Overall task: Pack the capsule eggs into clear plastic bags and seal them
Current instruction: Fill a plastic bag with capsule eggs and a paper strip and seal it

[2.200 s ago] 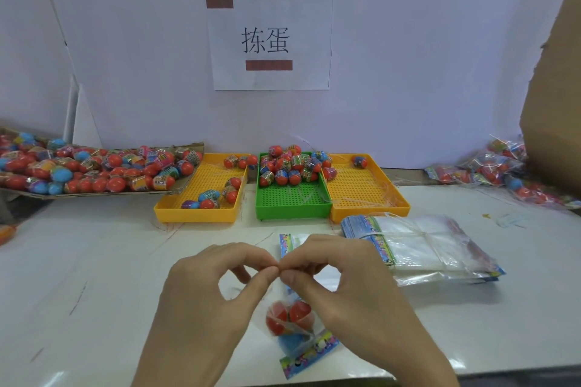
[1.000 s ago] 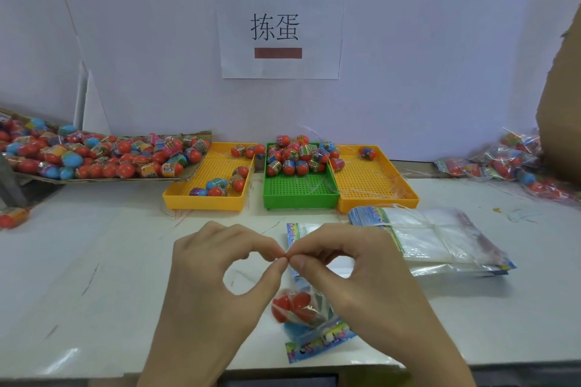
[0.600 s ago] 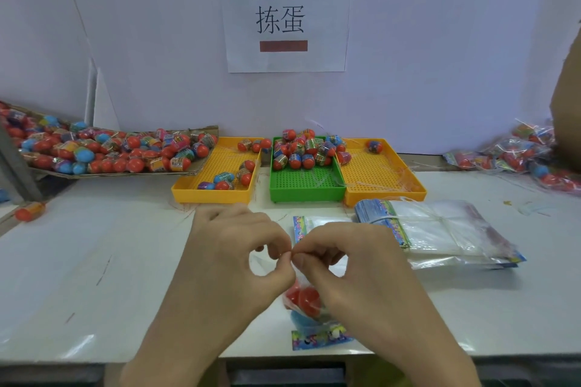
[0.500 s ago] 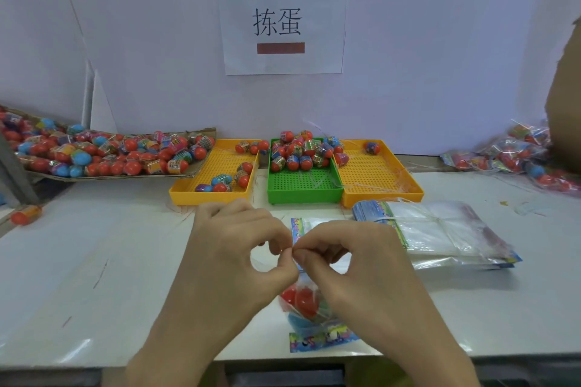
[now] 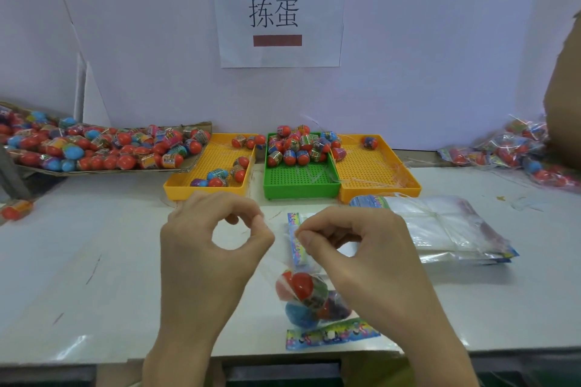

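**One bag at the seal, plenty of eggs to go**

I have a filled clear bag [image 5: 309,298] in front of me, near the front edge of the white table [image 5: 94,261]. My left hand [image 5: 213,248] pinches thumb against forefinger at the bag's top left; my right hand [image 5: 355,248] does the same at its top right. The film is so thin that I cannot tell exactly how much of it each pinch holds. Inside the bag sit several capsule eggs [image 5: 301,286], red and blue, bunched low above the printed strip [image 5: 330,334].

By my reckoning this bag is loaded and its mouth is being closed, so the sealing step is in hand but not done.

Done so far, it seems: a heap of packed bags [image 5: 515,148] lies at the far right. Left to do: loose eggs pile on the cardboard tray [image 5: 195,163] at the left, more fill the green tray [image 5: 301,188], and a few lie in the two yellow trays [image 5: 176,192] either side. A stack of empty bags [image 5: 440,229] waits just beside my right hand. Most of the work looks ahead of me.
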A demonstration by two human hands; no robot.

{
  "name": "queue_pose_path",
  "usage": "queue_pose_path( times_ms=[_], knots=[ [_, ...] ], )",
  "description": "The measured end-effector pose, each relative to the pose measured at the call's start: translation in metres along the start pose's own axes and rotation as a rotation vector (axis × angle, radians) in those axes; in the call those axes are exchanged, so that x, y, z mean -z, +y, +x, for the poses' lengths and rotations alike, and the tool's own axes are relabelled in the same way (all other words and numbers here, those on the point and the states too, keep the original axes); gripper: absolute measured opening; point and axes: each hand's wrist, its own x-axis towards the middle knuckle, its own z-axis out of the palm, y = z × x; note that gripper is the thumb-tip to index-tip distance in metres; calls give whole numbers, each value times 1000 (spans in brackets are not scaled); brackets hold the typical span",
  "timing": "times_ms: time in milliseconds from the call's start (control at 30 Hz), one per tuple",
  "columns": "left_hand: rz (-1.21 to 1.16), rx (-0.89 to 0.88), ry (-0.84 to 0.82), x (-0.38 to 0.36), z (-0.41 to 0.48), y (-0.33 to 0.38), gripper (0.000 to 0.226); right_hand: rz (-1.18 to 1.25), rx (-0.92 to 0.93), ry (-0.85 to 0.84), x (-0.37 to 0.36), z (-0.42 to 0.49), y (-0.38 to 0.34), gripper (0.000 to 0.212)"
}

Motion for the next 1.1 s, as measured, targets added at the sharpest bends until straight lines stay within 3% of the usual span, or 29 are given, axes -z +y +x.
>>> queue_pose_path(
  times_ms=[167, 300, 467, 633, 700, 767, 833, 933, 1000, 1067, 1100],
  knots=[
    [-305, 301, 99, -9, -6, 5, 9, 147, -52, 27, -1, 3, 4, 23],
    [-801, 564, 181, -16, -8, 9, 42, 275, -122, 44, -1, 7, 10, 25],
    [-1191, 716, 249, -13, -7, 2, 18, 391, -160, 95, -2, 11, 17, 24],
    [-1536, 821, 462, -5, -8, -21, 20, 403, -225, 200, 3, 13, 27, 21],
    [-1439, 837, 574, 2, -10, -36, 21, 408, -250, 271, 8, 13, 32, 18],
    [-1068, 786, 638, 5, -15, -48, 21, 392, -257, 321, 13, 13, 35, 19],
    [-680, 669, 543, 2, -18, -49, 23, 381, -257, 334, 15, 13, 36, 21],
    [-465, 547, 234, -5, -16, -38, 18, 367, -259, 321, 16, 13, 37, 23],
    [-577, 477, 119, -1, -12, -29, 8, 372, -253, 310, 17, 12, 37, 21],
    [-994, 349, 8, 12, -4, -20, 6, 381, -249, 305, 18, 11, 37, 20],
    [-1091, 263, -67, 19, -1, -18, 9, 382, -248, 305, 18, 12, 37, 19]
  ],
)
